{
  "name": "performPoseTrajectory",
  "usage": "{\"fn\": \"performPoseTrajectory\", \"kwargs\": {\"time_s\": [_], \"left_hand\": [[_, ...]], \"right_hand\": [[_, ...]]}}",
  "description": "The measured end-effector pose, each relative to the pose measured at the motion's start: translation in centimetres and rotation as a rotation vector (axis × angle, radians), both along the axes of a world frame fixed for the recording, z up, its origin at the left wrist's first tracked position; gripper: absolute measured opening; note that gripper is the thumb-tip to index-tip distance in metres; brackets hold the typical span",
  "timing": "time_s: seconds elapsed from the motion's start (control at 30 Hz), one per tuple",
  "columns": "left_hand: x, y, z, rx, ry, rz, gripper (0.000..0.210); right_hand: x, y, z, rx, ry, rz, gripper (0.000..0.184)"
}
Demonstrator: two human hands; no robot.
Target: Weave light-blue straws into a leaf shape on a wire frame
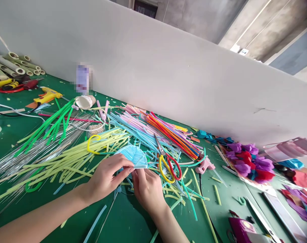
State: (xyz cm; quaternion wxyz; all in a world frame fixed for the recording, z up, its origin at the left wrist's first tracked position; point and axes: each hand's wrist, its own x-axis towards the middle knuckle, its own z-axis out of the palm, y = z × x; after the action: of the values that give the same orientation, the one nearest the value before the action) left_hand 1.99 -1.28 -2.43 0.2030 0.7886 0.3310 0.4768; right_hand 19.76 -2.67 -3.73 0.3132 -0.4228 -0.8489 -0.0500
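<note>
A light-blue, ribbed, fan-shaped piece with a rounded upper edge [134,156] stood in front of the person, above the middle of the green desk [123,227], held up between both hands. The left hand [110,173] pinched its lower edge between thumb and forefinger. The right hand [148,187] met it just beside, fingers drawn together and tips closed on the same lower edge, though the grip itself was partly hidden.

Just right of the piece, scissors with one yellow and one red handle loop [162,156] lay on the heap, blades slightly parted. Behind the hands spread long pale yellow-green fuzzy stems [74,153], light-blue fuzzy stems [143,133] and a bundle of orange-red fuzzy stems [168,135]. A pink glue gun [206,165] rested farther right, near purple and red petal-like pieces [251,160]. Toward the left lay thin silvery wires [42,150], bright green fuzzy strips [57,118] and a yellow glue gun [47,96].
</note>
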Motion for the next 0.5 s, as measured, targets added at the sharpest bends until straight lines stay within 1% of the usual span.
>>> {"fn": "performPoseTrajectory", "kwargs": {"time_s": [0.13,0.37,0.5], "left_hand": [[0.07,0.36,-0.32,-0.065,0.009,0.016,0.012],[-0.11,0.51,-0.38,-0.087,0.041,0.009,0.01],[-0.13,0.38,-0.45,-0.156,0.065,0.01,0.012]], "right_hand": [[0.08,-0.11,-0.11,-0.011,0.002,-0.004,0.022],[-0.02,-0.08,-0.15,0.002,0.023,-0.033,0.024],[-0.05,-0.04,-0.11,-0.001,0.02,-0.021,0.025]]}}
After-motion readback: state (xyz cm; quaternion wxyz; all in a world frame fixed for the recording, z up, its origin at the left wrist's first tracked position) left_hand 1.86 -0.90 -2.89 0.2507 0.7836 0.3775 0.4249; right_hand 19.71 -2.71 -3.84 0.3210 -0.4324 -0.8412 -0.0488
